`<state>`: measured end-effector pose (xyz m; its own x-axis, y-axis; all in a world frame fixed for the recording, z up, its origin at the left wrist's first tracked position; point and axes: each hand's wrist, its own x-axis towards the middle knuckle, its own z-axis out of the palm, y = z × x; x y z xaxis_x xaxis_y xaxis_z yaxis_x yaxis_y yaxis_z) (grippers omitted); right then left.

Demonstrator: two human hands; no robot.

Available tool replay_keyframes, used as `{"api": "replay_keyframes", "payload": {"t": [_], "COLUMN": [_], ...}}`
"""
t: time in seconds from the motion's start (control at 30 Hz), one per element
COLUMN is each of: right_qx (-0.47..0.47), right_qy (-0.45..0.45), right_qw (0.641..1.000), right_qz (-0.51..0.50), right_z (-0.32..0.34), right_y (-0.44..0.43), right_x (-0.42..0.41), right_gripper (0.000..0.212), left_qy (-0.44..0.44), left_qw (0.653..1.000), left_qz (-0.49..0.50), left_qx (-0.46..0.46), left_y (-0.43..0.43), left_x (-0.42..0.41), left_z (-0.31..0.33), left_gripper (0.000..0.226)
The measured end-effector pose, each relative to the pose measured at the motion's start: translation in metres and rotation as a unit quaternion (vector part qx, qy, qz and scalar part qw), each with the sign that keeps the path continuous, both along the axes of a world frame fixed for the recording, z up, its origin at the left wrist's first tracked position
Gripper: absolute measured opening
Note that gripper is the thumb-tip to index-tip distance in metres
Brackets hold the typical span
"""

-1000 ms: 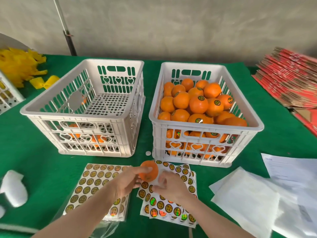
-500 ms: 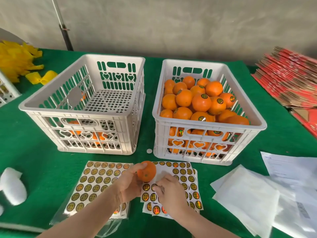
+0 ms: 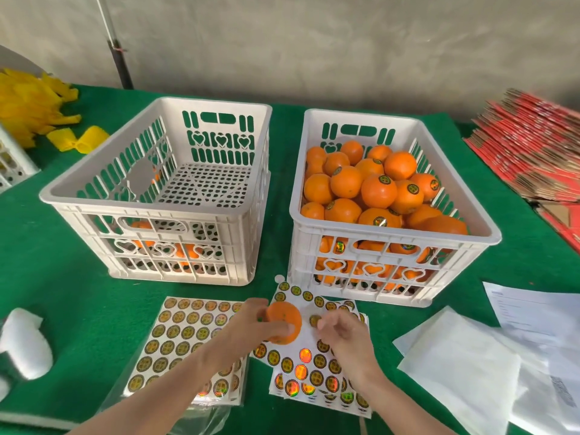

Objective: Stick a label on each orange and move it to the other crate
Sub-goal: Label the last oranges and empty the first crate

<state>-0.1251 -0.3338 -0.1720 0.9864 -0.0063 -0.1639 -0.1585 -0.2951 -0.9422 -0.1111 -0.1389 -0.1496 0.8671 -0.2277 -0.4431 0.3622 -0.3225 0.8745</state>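
The orange is held just above the label sheet, near the front edge of the table and between the two hands. The left hand grips it from the left side, with the fingers wrapped round the far face and the thumb across the near face. The right hand is beside it on the sheet, fingers curled, with thumb and forefinger pinching a label. Whether that label is free of its backing cannot be determined. Handling, by judgement: the orange is firm and fairly heavy for its size. Its dimpled peel offers good grip, but the round form will roll if released on the cloth. Grip it around the middle and leave one broad face bare for the label. The label is thin, limp and adhesive, so take it by its rim only and press it flat from the centre outward. The orange is evenly coloured and matt, and no label shows on its visible face. The labels are round, dark-centred with a gold ring, and some flash iridescent. The right crate is heaped with oranges, many of them labelled. The left crate holds a few, visible through its front wall.
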Motion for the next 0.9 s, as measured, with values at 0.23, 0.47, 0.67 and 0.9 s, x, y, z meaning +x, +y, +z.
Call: {"api": "replay_keyframes", "payload": {"t": [0.23,0.47,0.67,0.9], "right_qx": [-0.120,-0.006,0.070,-0.143], "right_qy": [-0.187,-0.194,-0.209,-0.294], "right_qw": [0.952,0.978,0.972,0.938], "right_qz": [0.208,0.079,0.084,0.118], "right_z": [0.063,0.103,0.150,0.156], "right_y": [0.015,0.009,-0.001,0.009], "right_x": [0.019,0.035,0.044,0.043], "right_gripper": [0.090,0.083,0.009,0.012], "left_qy": [0.115,0.060,0.003,-0.020], "left_qw": [0.972,0.888,0.924,0.929], "left_qz": [0.010,0.018,0.051,0.041], "left_qx": [-0.207,-0.455,-0.378,-0.367], "left_y": [-0.007,-0.014,-0.019,-0.028], "left_x": [0.022,0.028,0.042,0.043], "left_z": [0.048,0.079,0.101,0.110], "left_gripper": [0.068,0.067,0.044,0.046]}}
